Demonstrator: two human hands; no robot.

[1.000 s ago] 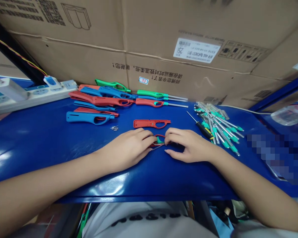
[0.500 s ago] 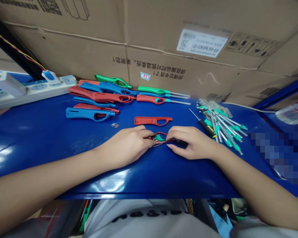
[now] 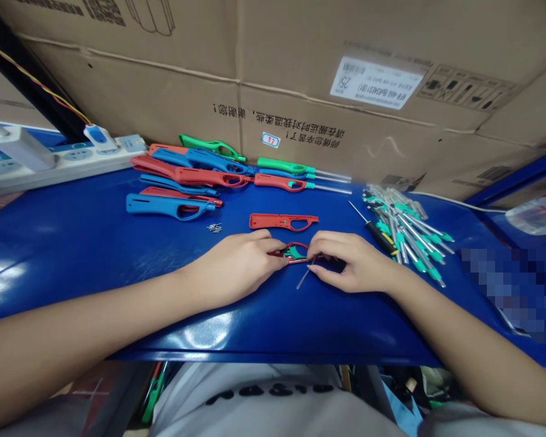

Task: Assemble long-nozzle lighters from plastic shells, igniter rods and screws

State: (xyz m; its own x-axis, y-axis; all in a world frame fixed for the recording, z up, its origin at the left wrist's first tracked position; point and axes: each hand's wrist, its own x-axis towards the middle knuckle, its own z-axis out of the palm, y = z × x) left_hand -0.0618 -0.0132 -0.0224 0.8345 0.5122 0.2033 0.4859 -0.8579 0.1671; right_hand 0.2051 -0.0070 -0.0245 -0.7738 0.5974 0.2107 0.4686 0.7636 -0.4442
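A red lighter shell half [image 3: 299,261] with a green trigger [image 3: 293,252] in it lies between my two hands, low over the table. My left hand [image 3: 236,264] is closed on its left end, fingertips beside the trigger, covering that end. With thumb and fingers together, my right hand [image 3: 348,261] pinches a thin metal strip [image 3: 304,278] that slants down toward the table's front edge. The right fingers also cover the shell's right end. Just behind my hands rests another red shell half [image 3: 277,221], its inner side up.
Small metal screws or pins [image 3: 215,227] lie left of the red half. Behind are stacked lighter shells [image 3: 170,206] and lighters with metal barrels [image 3: 282,182]. At right lie a screwdriver [image 3: 380,237] and a pile of metal tubes [image 3: 409,227]. A power strip [image 3: 73,159] and cardboard [image 3: 186,91] stand behind.
The thin metal strip has swung from lying nearly along the shell to slanting down toward the front edge. Both hands keep their places at the shell. The view has shifted slightly.
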